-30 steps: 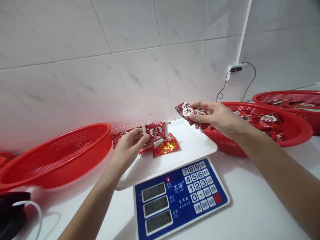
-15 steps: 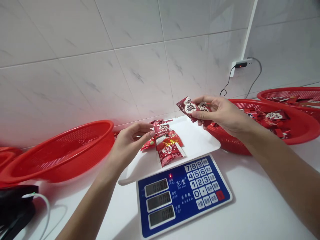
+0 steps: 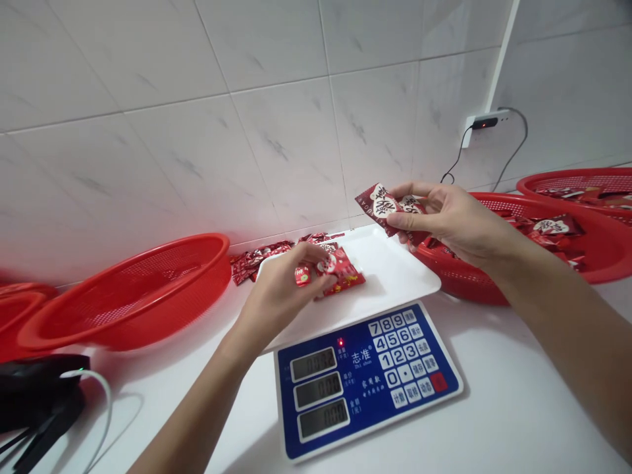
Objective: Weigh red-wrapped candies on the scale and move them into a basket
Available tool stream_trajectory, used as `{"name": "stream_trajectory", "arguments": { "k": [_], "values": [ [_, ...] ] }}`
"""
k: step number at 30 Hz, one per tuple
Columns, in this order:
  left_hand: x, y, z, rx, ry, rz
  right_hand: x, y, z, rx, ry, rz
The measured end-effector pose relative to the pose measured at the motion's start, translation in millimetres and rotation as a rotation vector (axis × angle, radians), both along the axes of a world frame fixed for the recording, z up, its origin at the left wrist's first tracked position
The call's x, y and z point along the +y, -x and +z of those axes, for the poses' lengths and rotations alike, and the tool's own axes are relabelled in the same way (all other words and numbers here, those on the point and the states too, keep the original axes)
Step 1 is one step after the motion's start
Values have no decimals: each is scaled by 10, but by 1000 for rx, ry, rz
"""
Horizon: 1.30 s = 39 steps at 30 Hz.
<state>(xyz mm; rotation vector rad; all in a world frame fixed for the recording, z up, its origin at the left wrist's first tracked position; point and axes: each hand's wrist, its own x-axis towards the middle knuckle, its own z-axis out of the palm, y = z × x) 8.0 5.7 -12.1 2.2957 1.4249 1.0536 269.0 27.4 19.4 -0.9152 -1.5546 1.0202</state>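
The left hand (image 3: 284, 296) is curling its fingers over red candy packets (image 3: 342, 271) on the white scale tray (image 3: 399, 266) — grip unclear.
The right hand (image 3: 454, 224) is pinching two wrapped sweets (image 3: 388, 207) — long axis slanting, nearer the tray's back edge.

The blue panel (image 3: 365, 382) of the electronic scale is showing the brand 志准 with "Zhi zhun" beneath it, and its keypad (image 3: 402, 352) is displaying the digits 7 8 9, 4 5 6, 1 2 3 and 0. Beside the three display windows (image 3: 320, 390), the labels 重量, 单价 and 金额 are standing in small print, the lower two windows are reading zeros, and the top reading is too blurred to make out. The red candy packet (image 3: 390, 209) is bearing a double-happiness character on a white heart (image 3: 383, 201).
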Motion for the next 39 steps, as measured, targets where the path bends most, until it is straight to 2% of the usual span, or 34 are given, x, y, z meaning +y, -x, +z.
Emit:
{"name": "stream_trajectory", "arguments": {
  "k": [2,4,6,11,17,26,39],
  "values": [
    [60,32,-23,-22,-10,105,6,-16,-3,-14,2,-7],
    [93,66,-27,-10,38,137,16,-27,-11,-32,-1,-14],
    [92,92,-12,-21,64,113,25,-32,-22,-40,-12,-9],
    [41,141,55,-148,2,74,31,-18,-31,-36,-18,-26],
    [27,190,90,-196,12,112,29,-13,-27,-17,-17,-13],
    [-5,165,125,-198,11,125,25,-14,-40,-28,-4,1],
    [52,206,68,-159,0,105,-17,65,-23,-45,53,-3]
  ]
}}
